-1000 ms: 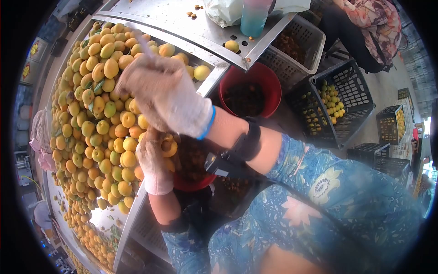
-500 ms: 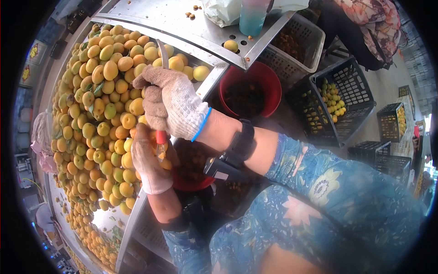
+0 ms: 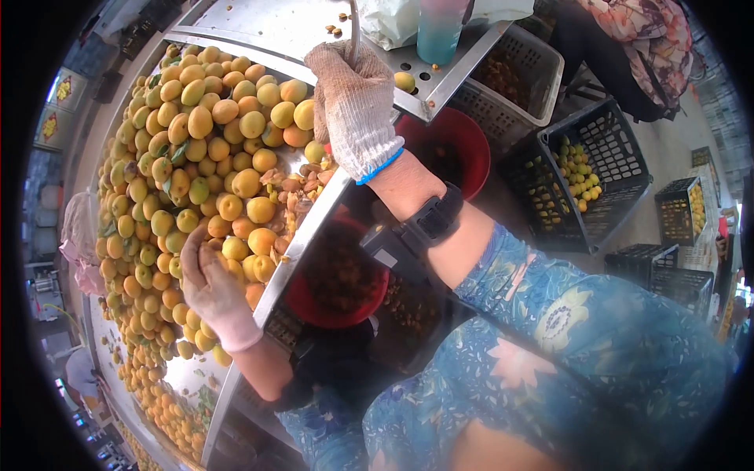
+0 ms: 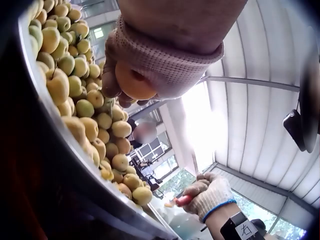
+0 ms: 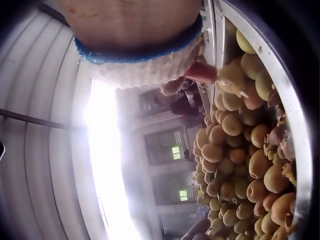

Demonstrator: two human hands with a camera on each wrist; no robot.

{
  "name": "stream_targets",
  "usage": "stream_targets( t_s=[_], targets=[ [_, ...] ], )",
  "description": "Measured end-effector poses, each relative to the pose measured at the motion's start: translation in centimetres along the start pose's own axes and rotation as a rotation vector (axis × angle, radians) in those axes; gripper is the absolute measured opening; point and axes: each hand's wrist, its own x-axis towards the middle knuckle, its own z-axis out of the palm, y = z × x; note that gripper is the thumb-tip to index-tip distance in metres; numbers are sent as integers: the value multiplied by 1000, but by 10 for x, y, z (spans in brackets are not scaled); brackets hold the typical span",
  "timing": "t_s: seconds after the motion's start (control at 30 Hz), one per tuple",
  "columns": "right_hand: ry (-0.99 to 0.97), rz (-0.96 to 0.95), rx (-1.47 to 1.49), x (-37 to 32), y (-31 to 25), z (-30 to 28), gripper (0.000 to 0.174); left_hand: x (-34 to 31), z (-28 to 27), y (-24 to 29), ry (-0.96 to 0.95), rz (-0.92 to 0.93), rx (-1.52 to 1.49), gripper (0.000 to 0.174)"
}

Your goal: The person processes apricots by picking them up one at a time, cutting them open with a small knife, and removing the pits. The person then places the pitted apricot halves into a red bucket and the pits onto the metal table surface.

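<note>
Gloved and raised over the tray's upper edge, the right hand (image 3: 355, 106) grips a tool with a thin metal blade (image 3: 355, 31) pointing up and a red handle (image 5: 201, 73). A yellowish piece (image 5: 231, 79) shows by the handle's end in the right wrist view. Lower left, the gloved left hand (image 3: 214, 294) is over the heap of yellow-orange fruit (image 3: 179, 184). In the left wrist view its fingers curl round one orange fruit (image 4: 132, 82) with a dark reddish spot. Brownish pits and scraps (image 3: 294, 192) lie along the tray's near edge.
The metal tray rim (image 3: 302, 255) runs between the fruit and the body. Red buckets (image 3: 342, 310) stand below it. A blue-green cup (image 3: 437, 35) and white bag (image 3: 389, 23) are on the metal table. Black crates (image 3: 613, 149) and a seated person are at the right.
The hands were together at the tray's near edge and are now apart: the right moved up and right with the tool, the left down and left over the fruit. Scraps between them are uncovered.
</note>
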Motion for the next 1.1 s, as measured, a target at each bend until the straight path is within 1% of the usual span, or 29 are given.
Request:
stream_targets(
  t_s=[0.03,0.1,0.17,0.2,0.23,0.3,0.33,0.37,0.4,0.43,0.47,0.5,0.53,0.57,0.6,0.63,0.67,0.7,0.73,0.77,0.83,0.87,0.9,0.93,0.97,1.0,1.03,1.07,1.1],
  targets=[
    [-1,-1,5,4,1,-2,11,-1,-9,-3,36,-12,14,21],
    [47,-125,-4,18,6,-10,11,-5,-47,-15,-13,203,341,17],
    [80,-64,-9,20,-9,-17,12,-13,-97,-18,-291,-32,556,23],
    [113,-2,-22,22,-15,-20,13,-18,-114,-13,-478,-277,862,27],
    [125,-3,-7,25,-16,-23,13,-23,-126,-8,-657,-530,1165,32],
    [139,16,-45,34,-15,-29,14,-41,-150,-9,-823,-484,1228,39],
    [121,3,-179,41,-9,-35,15,-51,-161,-19,-773,-365,1249,41],
    [138,1,-163,39,-13,-35,15,-53,-160,-16,-723,-246,1265,44],
    [150,112,-179,36,-17,-34,16,-48,-158,-16,-694,-233,1235,46],
    [152,222,-197,35,-21,-32,17,-37,-151,-17,-691,-257,1091,40],
    [114,205,-170,35,-20,-35,17,-26,-127,3,-640,-121,864,32],
    [112,199,-162,37,-16,-36,17,-11,-109,0,-600,47,739,29],
    [109,197,-35,39,-10,-36,16,2,-73,41,-650,11,656,30],
    [108,193,92,39,-12,-36,15,13,-40,47,-519,441,495,29],
    [67,232,90,36,-17,-38,22,23,-12,63,-579,171,486,31],
    [74,220,94,36,-17,-41,22,34,16,55,-542,332,499,33],
    [37,160,-25,35,-20,-43,28,45,45,51,-538,360,523,36],
    [3,103,-147,39,-16,-47,34,50,72,65,-584,268,628,41],
    [-4,-10,-344,46,-4,-51,43,57,95,55,-611,314,686,47],
    [-44,125,-339,41,-9,-51,44,61,113,61,-742,243,740,53],
    [-31,-172,-777,38,-11,-49,48,52,141,74,-752,193,927,53],
    [-72,72,-867,34,-20,-49,55,52,152,64,-732,258,947,54],
    [-90,162,-902,29,-30,-46,59,51,156,56,-715,318,967,55],
    [-88,145,-929,29,-25,-43,55,55,156,49,-785,246,904,52],
    [-91,129,-955,30,-18,-41,50,56,151,46,-783,248,904,52],
    [-93,128,-954,28,-22,-39,50,56,144,41,-779,178,670,50],
    [-153,226,-755,26,-25,-40,43,56,133,35,-765,107,436,48],
    [-212,323,-553,23,-27,-39,36,50,121,34,-599,144,133,42],
    [-223,327,-550,21,-22,-39,36,46,100,34,-696,-4,-231,47]
  ],
)
